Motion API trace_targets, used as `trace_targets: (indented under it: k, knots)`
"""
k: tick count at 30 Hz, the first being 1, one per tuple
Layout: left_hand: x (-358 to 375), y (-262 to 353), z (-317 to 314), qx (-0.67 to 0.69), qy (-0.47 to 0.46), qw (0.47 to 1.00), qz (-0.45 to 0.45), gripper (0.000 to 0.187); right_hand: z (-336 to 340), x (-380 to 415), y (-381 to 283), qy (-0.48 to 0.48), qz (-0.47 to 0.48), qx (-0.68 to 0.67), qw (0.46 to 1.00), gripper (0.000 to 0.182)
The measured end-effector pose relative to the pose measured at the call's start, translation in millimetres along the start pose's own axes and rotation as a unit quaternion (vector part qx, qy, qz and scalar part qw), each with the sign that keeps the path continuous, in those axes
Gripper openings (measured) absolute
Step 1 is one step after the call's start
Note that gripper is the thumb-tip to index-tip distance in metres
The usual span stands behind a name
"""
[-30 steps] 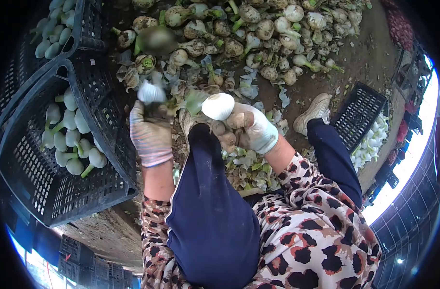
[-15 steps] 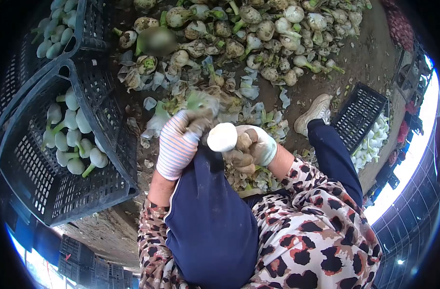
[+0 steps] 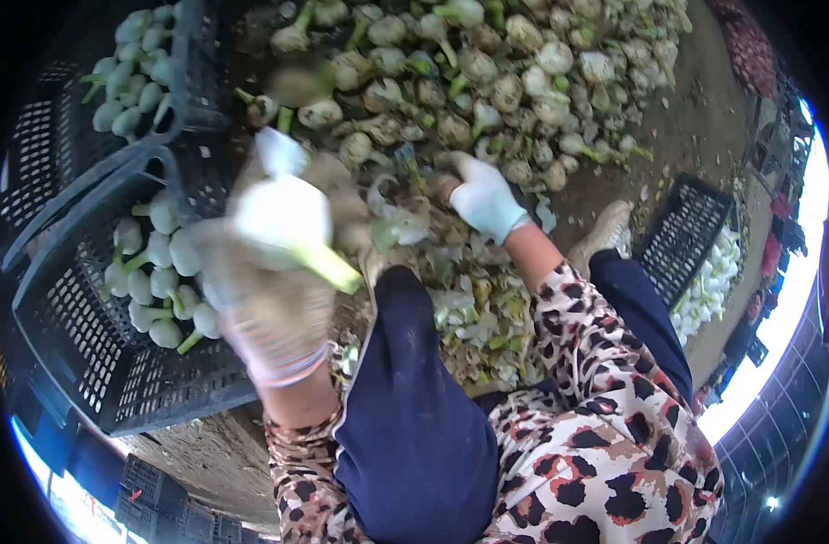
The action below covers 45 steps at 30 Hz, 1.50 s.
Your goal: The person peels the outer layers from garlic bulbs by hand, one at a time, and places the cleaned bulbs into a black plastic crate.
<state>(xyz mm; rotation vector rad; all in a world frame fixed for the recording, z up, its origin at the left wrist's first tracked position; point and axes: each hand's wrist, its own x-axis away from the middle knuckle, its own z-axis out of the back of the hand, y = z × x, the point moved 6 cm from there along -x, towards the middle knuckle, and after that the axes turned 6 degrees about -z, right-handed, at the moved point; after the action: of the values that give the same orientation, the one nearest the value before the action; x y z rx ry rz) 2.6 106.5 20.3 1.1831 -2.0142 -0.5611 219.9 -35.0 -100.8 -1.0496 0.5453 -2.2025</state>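
My left hand (image 3: 274, 304), in a striped, soiled glove, is smeared by motion and grips a peeled white onion (image 3: 283, 213). A pale green stem sticks out of the onion at its lower right, and a white flap shows at its top. My right hand (image 3: 485, 195), in a whitish glove with dirty fingers, reaches over the loose onion skins (image 3: 401, 222) at the near edge of a pile of unpeeled onions (image 3: 505, 91). Its fingers point left and are blurred, so I cannot see whether they hold anything.
At the left, a black plastic crate (image 3: 83, 308) holds several peeled onions (image 3: 165, 281). Another crate (image 3: 192, 82) with peeled onions stands behind it. A tipped black basket (image 3: 682, 236) with white bulbs (image 3: 709, 286) lies at the right. My knee (image 3: 405, 308) is between my arms.
My left hand has moved left and up with the peeled onion, towards the crates. My right hand has come off the onion and moved up to the skins by the pile.
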Motion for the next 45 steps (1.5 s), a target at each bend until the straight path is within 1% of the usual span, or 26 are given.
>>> trace_targets:
  k: [1,2,4,5,6,7,8,10,12,13,14,15,16,18,19,22,23,26,30,32,36,39,41,42,44,45]
  knots:
    - [-18,27,-39,0.142,-0.137,0.98,0.013,0.087,-18,-14,10,-0.016,-0.009,0.009,1.0,0.048]
    - [-29,57,-69,0.273,-0.271,0.923,0.031,0.09,-26,-21,-1,-0.028,0.002,0.143,0.989,0.04]
    - [-47,90,-62,0.206,-0.194,0.957,-0.059,0.089,-47,-33,5,-0.045,0.058,0.164,0.984,0.036]
    - [-48,88,-55,0.175,-0.173,0.966,-0.075,0.076,-50,-35,11,-0.044,0.058,0.162,0.984,0.036]
    - [-42,76,-52,0.174,-0.173,0.967,-0.073,0.076,-45,-32,7,-0.051,0.022,0.08,0.995,0.033]
    - [-32,57,-43,-0.035,-0.116,0.985,-0.121,0.064,-39,-24,3,-0.059,-0.02,0.0,0.998,0.031]
    - [-18,41,-36,-0.243,-0.056,0.955,-0.161,0.058,-37,-10,-4,-0.126,-0.148,-0.274,0.942,0.028]
    - [12,-8,-25,-0.456,-0.048,0.889,0.011,0.061,-23,12,-30,-0.167,-0.149,-0.425,0.877,0.027]
    - [19,-48,-12,-0.585,-0.217,0.774,-0.11,0.066,-9,37,-55,-0.187,-0.154,-0.463,0.852,0.03]
    - [25,-63,-2,-0.505,-0.189,0.842,-0.01,0.066,-10,45,-56,-0.203,-0.148,-0.478,0.842,0.032]
    - [33,-77,5,-0.415,-0.16,0.891,0.09,0.066,-18,49,-56,-0.171,-0.106,-0.504,0.84,0.036]
    - [33,-79,12,-0.41,-0.146,0.897,0.079,0.065,-15,55,-59,-0.176,-0.083,-0.517,0.833,0.037]
    - [33,-81,17,-0.41,-0.147,0.897,0.08,0.065,-11,58,-62,-0.18,-0.061,-0.53,0.827,0.038]
    - [31,-73,13,-0.452,-0.205,0.868,-0.026,0.063,-3,61,-70,-0.171,-0.053,-0.508,0.842,0.041]
    - [31,-67,6,-0.483,-0.243,0.836,-0.094,0.061,0,62,-73,-0.162,-0.046,-0.487,0.857,0.043]
    - [34,-63,-1,-0.524,-0.237,0.809,-0.121,0.059,-1,63,-75,-0.152,-0.01,-0.471,0.869,0.046]
    - [35,-63,-1,-0.518,-0.242,0.813,-0.111,0.057,-2,65,-70,-0.183,-0.048,-0.468,0.863,0.047]
    - [35,-60,-4,-0.549,-0.249,0.79,-0.112,0.056,0,69,-74,-0.21,-0.035,-0.5,0.839,0.047]
    - [34,-64,5,-0.511,-0.231,0.822,-0.095,0.058,3,71,-74,-0.226,-0.019,-0.447,0.865,0.047]
    - [35,-60,-3,-0.524,-0.253,0.805,-0.116,0.058,0,71,-70,-0.222,-0.021,-0.53,0.818,0.046]
    - [36,-58,-6,-0.518,-0.239,0.815,-0.099,0.058,1,67,-63,-0.222,-0.009,-0.486,0.845,0.042]
    - [37,-57,-8,-0.542,-0.259,0.793,-0.098,0.059,4,69,-65,-0.237,-0.057,-0.458,0.855,0.037]
    - [39,-67,7,-0.44,-0.208,0.873,-0.001,0.058,10,68,-72,-0.24,0.009,-0.437,0.867,0.035]
    - [41,-65,5,-0.44,-0.208,0.874,0.0,0.058,12,68,-72,-0.24,0.008,-0.437,0.867,0.035]
    - [45,-69,6,-0.283,-0.132,0.942,0.119,0.054,8,71,-70,-0.291,-0.048,-0.464,0.835,0.032]
    - [44,-70,11,-0.283,-0.132,0.943,0.119,0.054,7,72,-69,-0.291,-0.048,-0.464,0.835,0.032]
